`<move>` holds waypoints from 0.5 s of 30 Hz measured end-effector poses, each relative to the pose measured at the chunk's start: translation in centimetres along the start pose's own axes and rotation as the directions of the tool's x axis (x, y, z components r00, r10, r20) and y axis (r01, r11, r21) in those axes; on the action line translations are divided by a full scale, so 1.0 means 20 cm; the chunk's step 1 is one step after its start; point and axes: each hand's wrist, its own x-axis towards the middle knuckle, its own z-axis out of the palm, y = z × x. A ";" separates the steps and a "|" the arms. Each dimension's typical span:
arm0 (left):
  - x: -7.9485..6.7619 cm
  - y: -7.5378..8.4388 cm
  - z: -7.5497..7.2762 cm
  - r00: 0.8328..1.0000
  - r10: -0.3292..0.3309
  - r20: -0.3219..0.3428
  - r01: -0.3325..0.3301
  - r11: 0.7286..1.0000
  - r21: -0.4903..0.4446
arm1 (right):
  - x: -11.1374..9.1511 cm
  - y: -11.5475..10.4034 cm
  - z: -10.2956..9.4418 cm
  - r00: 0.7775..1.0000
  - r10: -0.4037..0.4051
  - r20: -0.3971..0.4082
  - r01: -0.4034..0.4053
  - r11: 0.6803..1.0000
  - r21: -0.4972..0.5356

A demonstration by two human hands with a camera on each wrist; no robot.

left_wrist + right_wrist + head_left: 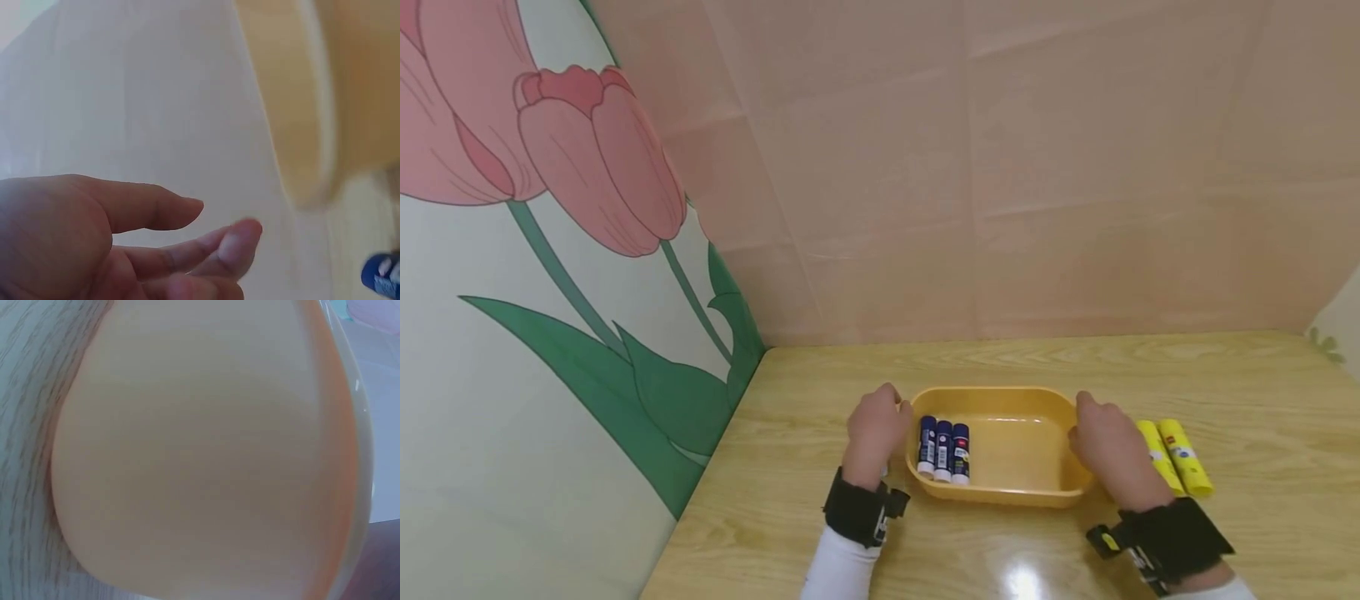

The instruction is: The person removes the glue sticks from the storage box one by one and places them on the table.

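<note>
A yellow plastic tray (pixel 1022 496) rests on the wooden table, with three dark-blue glue sticks (pixel 943 450) side by side at its left end. At the tray's left end is my left hand (pixel 876 425). In the left wrist view its thumb and fingers (pixel 156 206) are loosely bent with a gap between them, apart from the tray's rim (pixel 322 125). My right hand (pixel 1112 450) grips the tray's right end by the rim. The tray's outer wall (pixel 200 456) fills most of the right wrist view, hiding most of that hand.
Two yellow glue sticks (pixel 1183 457) lie on the table (pixel 1285 417) right of the tray, partly behind my right hand. In the left wrist view, a blue-capped stick (pixel 381 275) shows at the lower right. A tulip-printed wall (pixel 550 333) stands left, a pinkish covering (pixel 1000 167) behind.
</note>
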 end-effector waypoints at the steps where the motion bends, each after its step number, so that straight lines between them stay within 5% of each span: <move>1: -0.01 0.02 0.00 1.000 0.002 0.002 -0.002 1.000 -0.014 | 0.00 0.00 0.00 1.000 0.006 0.007 -0.006 1.000 0.001; 15: -0.13 0.21 0.16 0.991 0.135 -0.011 -0.135 0.991 -0.001 | 0.01 0.00 -0.01 0.997 0.051 0.057 -0.052 0.999 0.010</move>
